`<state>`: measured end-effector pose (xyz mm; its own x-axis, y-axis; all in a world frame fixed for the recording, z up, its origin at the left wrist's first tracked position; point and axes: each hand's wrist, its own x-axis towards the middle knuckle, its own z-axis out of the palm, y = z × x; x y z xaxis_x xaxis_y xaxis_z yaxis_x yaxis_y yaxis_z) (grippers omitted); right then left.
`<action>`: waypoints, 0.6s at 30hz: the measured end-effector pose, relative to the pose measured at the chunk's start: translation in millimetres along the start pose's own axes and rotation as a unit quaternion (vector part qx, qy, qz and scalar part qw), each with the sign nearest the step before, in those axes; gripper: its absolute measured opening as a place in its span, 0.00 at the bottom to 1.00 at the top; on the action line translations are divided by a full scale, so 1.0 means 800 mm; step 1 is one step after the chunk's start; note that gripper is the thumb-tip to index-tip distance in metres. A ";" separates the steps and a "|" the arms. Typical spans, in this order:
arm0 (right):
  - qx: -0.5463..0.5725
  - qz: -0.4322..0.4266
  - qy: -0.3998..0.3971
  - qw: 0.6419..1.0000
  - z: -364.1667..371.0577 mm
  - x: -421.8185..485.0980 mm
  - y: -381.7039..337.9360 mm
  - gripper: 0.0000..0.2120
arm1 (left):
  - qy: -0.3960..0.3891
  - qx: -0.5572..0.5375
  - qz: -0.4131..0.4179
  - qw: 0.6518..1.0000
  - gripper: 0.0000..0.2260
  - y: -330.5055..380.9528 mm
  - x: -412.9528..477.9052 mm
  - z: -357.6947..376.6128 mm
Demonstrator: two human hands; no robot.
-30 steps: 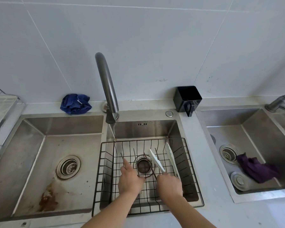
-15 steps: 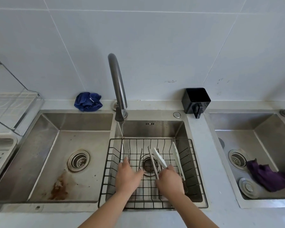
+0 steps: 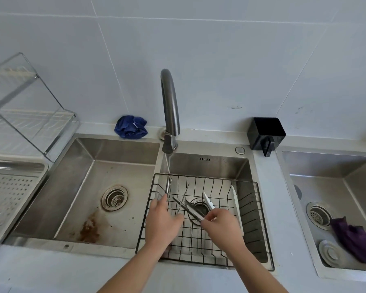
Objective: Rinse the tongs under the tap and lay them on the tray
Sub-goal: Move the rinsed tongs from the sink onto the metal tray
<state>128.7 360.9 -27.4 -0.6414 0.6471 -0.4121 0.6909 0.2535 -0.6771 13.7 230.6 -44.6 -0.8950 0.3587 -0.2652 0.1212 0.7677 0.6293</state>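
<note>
— Both hands busy?
— Yes. My left hand [image 3: 163, 223] grips the steel tongs [image 3: 168, 187] at their joined end, fingers curled round them. My right hand [image 3: 222, 227] is curled round the white-tipped tongs [image 3: 208, 200].

— What changed in the last second?
— The steel tongs have gone a little left. One arm now stands in the water [image 3: 167, 163] falling from the tap [image 3: 169, 102], where a second ago its tip was just to the right of it. My right hand has sunk lower, and its fingertips sit at the near end of a thin dark pair [image 3: 186, 207] lying over the drain. I can't tell if they touch. My head has turned too, so the tray [image 3: 11, 193] and dish rack [image 3: 30, 106] on the left have come into sight.

— How are your hands lying?
— Both forearms reach in from the near edge, backs of the hands up. The steel tongs spread in a narrow V over the far-left corner of the wire basket [image 3: 251, 210]. The tray is well apart from them.

— And the materials?
— The basket is black wire and sits in the brushed steel sink [image 3: 207, 166]. The tap is a curved dark metal tube. The tray is perforated metal with rounded corners. The left basin [image 3: 114, 157] has a rusty stain. A crumpled blue cloth [image 3: 131, 126] lies by the tap.
</note>
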 end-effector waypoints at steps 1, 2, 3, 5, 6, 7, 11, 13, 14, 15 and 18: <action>-0.002 -0.008 0.003 1.000 0.002 -0.003 -0.005 0.02 | 0.009 -0.004 0.003 1.000 0.35 -0.002 -0.001 -0.006; -0.007 -0.016 0.011 1.000 0.005 -0.006 -0.010 0.02 | 0.020 -0.006 0.006 1.000 0.35 -0.005 -0.001 -0.013; -0.013 -0.026 0.024 0.999 0.008 -0.008 -0.015 0.02 | 0.030 -0.009 0.009 0.999 0.35 -0.009 -0.001 -0.021; -0.019 -0.049 0.054 0.997 0.015 -0.013 -0.027 0.04 | 0.049 -0.026 0.010 0.998 0.34 -0.018 0.002 -0.039; -0.018 -0.064 0.066 0.996 0.020 -0.016 -0.034 0.05 | 0.058 -0.037 0.006 0.998 0.34 -0.023 0.003 -0.050; -0.017 -0.079 0.074 0.994 0.025 -0.018 -0.042 0.06 | 0.065 -0.047 0.001 0.997 0.35 -0.030 0.005 -0.061; -0.020 -0.136 0.102 0.985 0.055 -0.032 -0.085 0.07 | 0.099 -0.069 -0.009 0.993 0.35 -0.064 0.010 -0.111; -0.025 -0.159 0.105 0.981 0.075 -0.038 -0.113 0.06 | 0.110 -0.082 -0.016 0.990 0.34 -0.087 0.010 -0.142; -0.026 -0.170 0.105 0.980 0.086 -0.042 -0.128 0.06 | 0.116 -0.092 -0.020 0.989 0.34 -0.100 0.010 -0.158; -0.026 -0.182 0.105 0.977 0.098 -0.047 -0.143 0.06 | 0.124 -0.099 -0.021 0.987 0.34 -0.113 0.009 -0.174; -0.036 -0.236 0.113 0.965 0.138 -0.063 -0.190 0.06 | 0.152 -0.115 -0.022 0.981 0.35 -0.156 0.004 -0.227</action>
<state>19.3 210.7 28.9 -0.8070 0.5852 0.0797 0.3665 0.6021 -0.7093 -82.1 39.5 8.2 -0.9880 0.1267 -0.0883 0.0106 0.6257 0.7800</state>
